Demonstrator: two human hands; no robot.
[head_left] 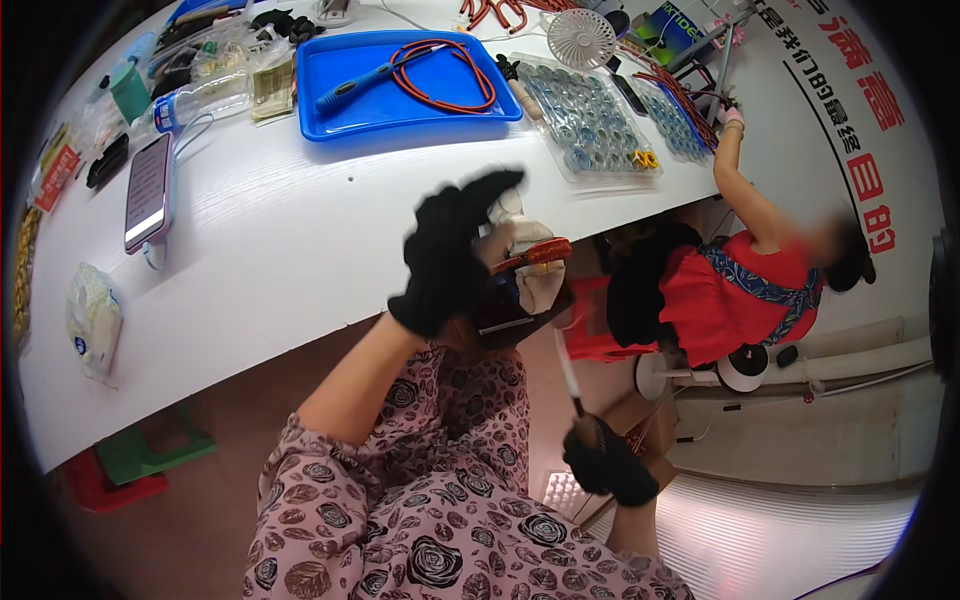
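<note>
My left hand (440, 255), in a black glove, is raised at the table's front edge, with one finger stretched to the upper right. Its bare fingertips close on the left end of a red-orange cord loop (541, 252). Behind the loop lies a whitish cloth pad (540, 285), on a dark box-like stand partly hidden by the hand. Lower and to the right, my black-gloved right hand (608, 465) is closed round a slim tool (568, 365) with a pale, blade-like end pointing up. Motion blurs the tool, so its exact kind is unclear.
On the white table (250, 250), a blue tray (400, 125) holds a blue-handled tool and red-brown cord. Nearby are a clear organiser (585, 120), a small fan (581, 40), a phone (150, 190) and a plastic bottle (205, 100). A person in red (750, 290) works at right.
</note>
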